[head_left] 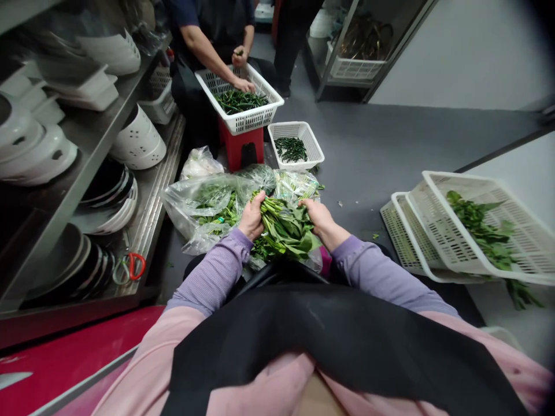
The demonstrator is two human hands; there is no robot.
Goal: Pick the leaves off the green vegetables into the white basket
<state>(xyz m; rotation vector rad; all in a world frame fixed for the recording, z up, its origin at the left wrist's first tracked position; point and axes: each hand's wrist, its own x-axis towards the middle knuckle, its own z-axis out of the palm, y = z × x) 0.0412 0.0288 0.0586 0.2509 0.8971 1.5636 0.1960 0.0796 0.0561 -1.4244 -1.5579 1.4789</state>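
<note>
A bundle of leafy green stalks (284,226) lies over my lap, above a clear plastic bag of greens (203,202) on the floor. My left hand (252,216) is closed around the stalk ends of the bundle. My right hand (318,216) grips the bundle's right side, fingers curled into the leaves. Both sleeves are lilac and a black apron covers my lap.
A white basket (511,254) with picked greens sits tilted on stacked baskets at my right. Ahead, another person's hands sort green stalks in a white basket (243,118) on a red stool (241,148); a smaller basket (299,130) lies beside it. Steel shelves (143,219) with white dishes stand left.
</note>
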